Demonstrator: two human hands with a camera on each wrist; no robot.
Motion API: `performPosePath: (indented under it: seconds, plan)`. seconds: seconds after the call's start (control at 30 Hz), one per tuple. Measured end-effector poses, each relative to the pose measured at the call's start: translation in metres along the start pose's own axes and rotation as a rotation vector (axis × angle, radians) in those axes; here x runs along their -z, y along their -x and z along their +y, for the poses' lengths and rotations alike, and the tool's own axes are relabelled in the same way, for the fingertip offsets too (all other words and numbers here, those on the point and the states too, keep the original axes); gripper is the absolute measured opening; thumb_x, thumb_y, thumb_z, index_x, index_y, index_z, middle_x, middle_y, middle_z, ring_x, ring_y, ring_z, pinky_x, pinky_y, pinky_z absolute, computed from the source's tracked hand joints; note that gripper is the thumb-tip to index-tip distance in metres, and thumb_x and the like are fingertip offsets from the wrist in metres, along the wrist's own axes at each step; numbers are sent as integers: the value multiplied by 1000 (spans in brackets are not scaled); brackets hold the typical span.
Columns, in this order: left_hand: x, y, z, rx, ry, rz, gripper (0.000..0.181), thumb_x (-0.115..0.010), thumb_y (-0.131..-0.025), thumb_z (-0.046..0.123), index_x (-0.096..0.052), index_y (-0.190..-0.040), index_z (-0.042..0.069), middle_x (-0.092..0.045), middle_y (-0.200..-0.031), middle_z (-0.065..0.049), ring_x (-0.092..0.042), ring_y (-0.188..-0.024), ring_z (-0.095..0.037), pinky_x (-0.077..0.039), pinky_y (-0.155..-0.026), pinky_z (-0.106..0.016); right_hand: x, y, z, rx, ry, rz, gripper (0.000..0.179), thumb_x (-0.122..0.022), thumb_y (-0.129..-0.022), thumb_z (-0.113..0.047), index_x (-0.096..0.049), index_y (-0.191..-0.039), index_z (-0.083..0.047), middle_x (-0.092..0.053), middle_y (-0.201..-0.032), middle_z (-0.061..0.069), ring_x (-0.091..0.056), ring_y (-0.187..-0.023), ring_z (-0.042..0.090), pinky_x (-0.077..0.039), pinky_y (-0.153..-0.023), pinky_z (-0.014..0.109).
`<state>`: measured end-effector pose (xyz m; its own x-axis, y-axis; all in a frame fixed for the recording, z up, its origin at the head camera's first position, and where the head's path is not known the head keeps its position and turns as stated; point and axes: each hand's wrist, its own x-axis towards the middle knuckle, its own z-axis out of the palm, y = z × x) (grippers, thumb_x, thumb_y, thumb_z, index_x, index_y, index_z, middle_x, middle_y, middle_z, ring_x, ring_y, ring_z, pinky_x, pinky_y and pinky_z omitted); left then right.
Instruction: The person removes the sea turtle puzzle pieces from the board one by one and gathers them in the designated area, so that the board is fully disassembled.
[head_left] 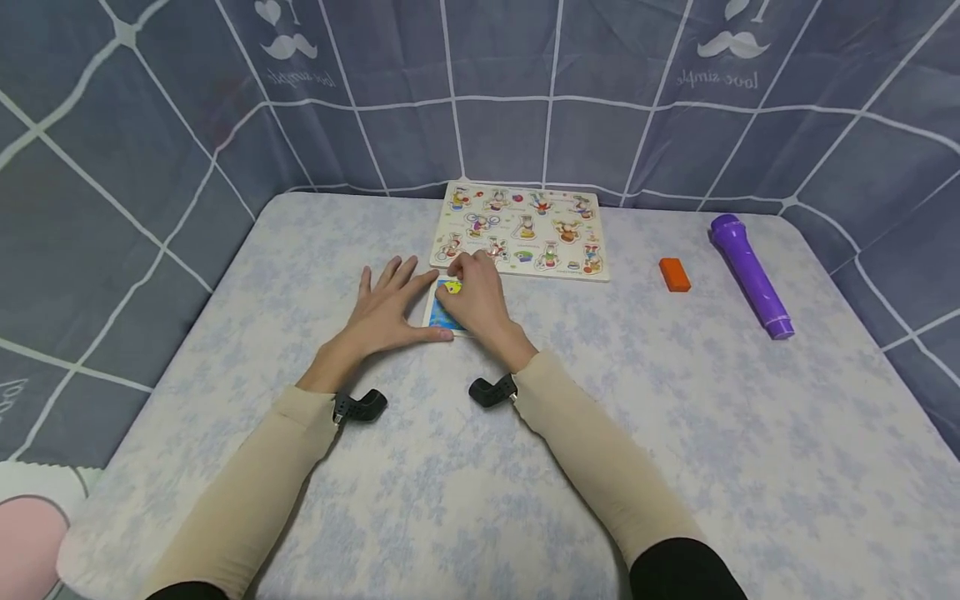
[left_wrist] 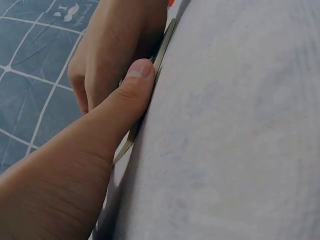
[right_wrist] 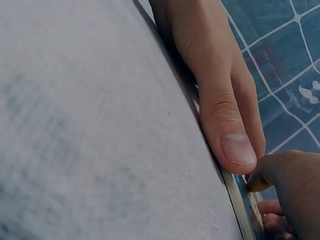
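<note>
A small flat board with a blue picture and pale border lies on the table in front of me. My left hand is spread flat at its left side, fingers straight. Its thumb rests along the near edge, and the index finger reaches the far left corner. Over the board, my right hand has curled fingers, with thumb and index pinching at a small yellow piece. The palm and fingers hide the board's right part. In the right wrist view, the board's edge shows beneath the fingertips.
A larger cream picture board with small cartoon figures lies just behind the hands. An orange block and a purple flashlight-shaped tube lie to the right. A grey checked curtain stands behind the patterned tablecloth.
</note>
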<state>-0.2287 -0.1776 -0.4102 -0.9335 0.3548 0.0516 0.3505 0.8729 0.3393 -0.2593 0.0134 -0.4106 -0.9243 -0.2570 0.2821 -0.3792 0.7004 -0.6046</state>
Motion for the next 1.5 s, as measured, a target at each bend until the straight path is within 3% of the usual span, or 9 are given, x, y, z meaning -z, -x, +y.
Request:
performPosePath:
  seconds: [0.5, 0.8, 1.03, 1.1, 1.3, 1.5]
  plan:
    - [-1, 1, -1, 2, 5, 12, 111, -77, -78, 76, -33, -167, 27, -17, -177, -16, -5, -165, -39, 7, -126, -72, -3, -2, -1, -45, -44, 8, 25, -74, -96, -25, -68, -106, -4, -55, -98, 10, -49, -84, 23, -45, -76, 36]
    - [4, 3, -3, 25, -8, 21, 110, -78, -78, 74, -33, -167, 27, -16, -177, -15, -5, -165, -39, 8, -126, -71, -6, -9, -11, -39, 7, 4, 26, -76, -90, -25, -65, -102, -4, -58, -101, 13, -54, -90, 27, -51, -83, 40]
    - [-1, 1, 0, 8, 8, -8, 111, -75, -79, 78, -31, -168, 28, -15, -177, -13, -3, -165, -38, 9, -126, -70, -7, -10, -14, -132, 94, -16, 30, -75, -87, -30, -62, -100, -6, -58, -104, 12, -56, -91, 27, -53, -84, 40]
    - [-2, 0, 2, 7, 6, -13, 111, -75, -78, 78, -31, -168, 29, -15, -178, -12, -2, -165, -37, 10, -127, -69, -6, -11, -15, -151, 137, -21, 34, -75, -88, -33, -64, -104, -5, -60, -105, 13, -60, -93, 28, -54, -84, 42]
    - [-5, 0, 5, 21, 14, -18, 111, -76, -78, 78, -32, -167, 30, -15, -178, -10, -3, -165, -36, 10, -127, -68, -7, -16, -20, -173, 269, -30, 70, -74, -88, -45, -62, -137, 4, -71, -119, 19, -69, -111, 37, -57, -98, 48]
    - [0, 2, 2, 49, 22, 4, 111, -80, -75, 77, -35, -166, 32, -17, -177, -9, -4, -165, -34, 9, -128, -67, -9, -22, -24, -153, 256, -18, 70, -77, -86, -46, -65, -134, 4, -73, -114, 19, -70, -109, 38, -57, -97, 48]
